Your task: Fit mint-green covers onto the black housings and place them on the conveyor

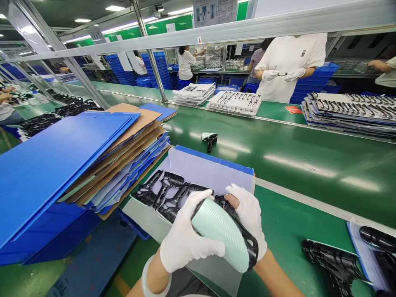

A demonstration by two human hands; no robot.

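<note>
My left hand, in a white glove, is wrapped around the mint-green side of a black and mint-green plastic housing. My gloved right hand grips the black edge of the same housing, with a bare fingertip showing. The palm sides and part of the housing's far end are hidden by my fingers. Just beyond my hands, several black housing halves lie in a row on a pale lavender sheet.
A tall stack of blue and brown boards stands at left. A mint-topped housing sits on the green conveyor. More black housing halves lie at lower right. A person in white gloves works across the line.
</note>
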